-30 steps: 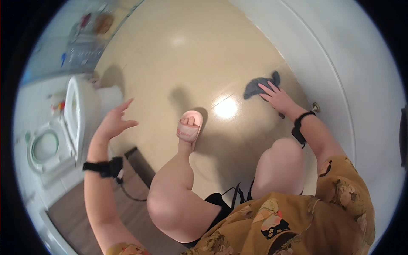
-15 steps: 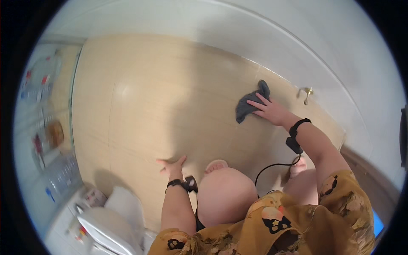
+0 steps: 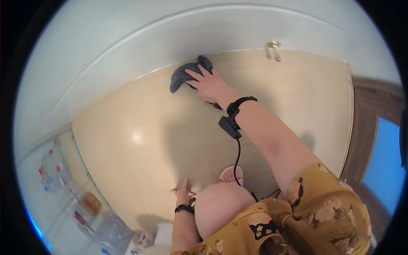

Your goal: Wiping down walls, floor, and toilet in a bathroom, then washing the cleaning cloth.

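Note:
My right hand (image 3: 210, 87) lies flat with spread fingers on a dark grey cloth (image 3: 180, 76), pressing it against the beige floor (image 3: 148, 110) close to the white wall. A bit of the cloth also shows under the heel of the hand. A black strap with a small corded device (image 3: 230, 126) sits on that wrist. My left hand (image 3: 182, 195) is beside my bent knee, holding nothing, its thumb and fingers apart; the knee hides part of it. It wears a black wrist strap too.
A small brass-coloured tap (image 3: 275, 50) stands out at the foot of the white wall (image 3: 238, 32). At lower left are a glass-fronted shelf (image 3: 85, 170) with plastic bottles and part of a white fixture (image 3: 165, 233). A brown door frame (image 3: 361, 136) is at right. My slippered foot (image 3: 231, 174) is on the floor.
My right hand and the cloth have moved forward and left along the floor, nearer the wall. The view has turned, bringing the door frame in at right. My left hand stays by the knee.

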Motion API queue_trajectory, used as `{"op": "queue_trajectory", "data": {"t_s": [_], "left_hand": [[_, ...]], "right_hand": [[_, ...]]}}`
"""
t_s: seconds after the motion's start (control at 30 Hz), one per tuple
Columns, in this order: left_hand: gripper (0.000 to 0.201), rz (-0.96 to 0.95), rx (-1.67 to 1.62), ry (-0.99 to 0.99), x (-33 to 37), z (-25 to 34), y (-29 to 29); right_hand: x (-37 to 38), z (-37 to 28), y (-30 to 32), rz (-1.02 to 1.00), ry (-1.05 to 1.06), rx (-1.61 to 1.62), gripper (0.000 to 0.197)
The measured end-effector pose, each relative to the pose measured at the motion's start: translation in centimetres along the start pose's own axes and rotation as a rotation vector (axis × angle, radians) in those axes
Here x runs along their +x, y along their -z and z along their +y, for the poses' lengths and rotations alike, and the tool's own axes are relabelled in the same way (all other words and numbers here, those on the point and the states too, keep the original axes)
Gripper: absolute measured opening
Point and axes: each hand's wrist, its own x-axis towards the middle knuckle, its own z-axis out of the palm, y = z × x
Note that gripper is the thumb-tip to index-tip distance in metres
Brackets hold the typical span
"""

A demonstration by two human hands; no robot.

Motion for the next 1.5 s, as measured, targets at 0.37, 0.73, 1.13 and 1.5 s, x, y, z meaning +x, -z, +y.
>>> {"op": "queue_trajectory", "data": {"t_s": [0.37, 0.73, 1.13, 1.5], "left_hand": [[0.087, -0.301, 0.357, -0.298, 3.5, 8.0, 5.4], [0.124, -0.279, 1.504, -1.48, -16.2, 21.1, -26.6], [0.135, 0.147, 1.416, -1.171, -21.5, 13.0, -35.5], [0.135, 0.198, 1.391, -1.135, -22.0, 13.0, -35.8]], "right_hand": [[-17.4, 24.3, -2.0, 0.39, -0.536, 0.002, 0.05], [-31.5, 16.8, -7.1, 0.139, -0.155, 0.108, 0.057], [-27.5, 32.9, -3.2, 0.509, -0.4, 0.099, 0.03], [-32.9, 47.1, -4.4, 0.604, -1.564, 0.049, 0.061]]}}
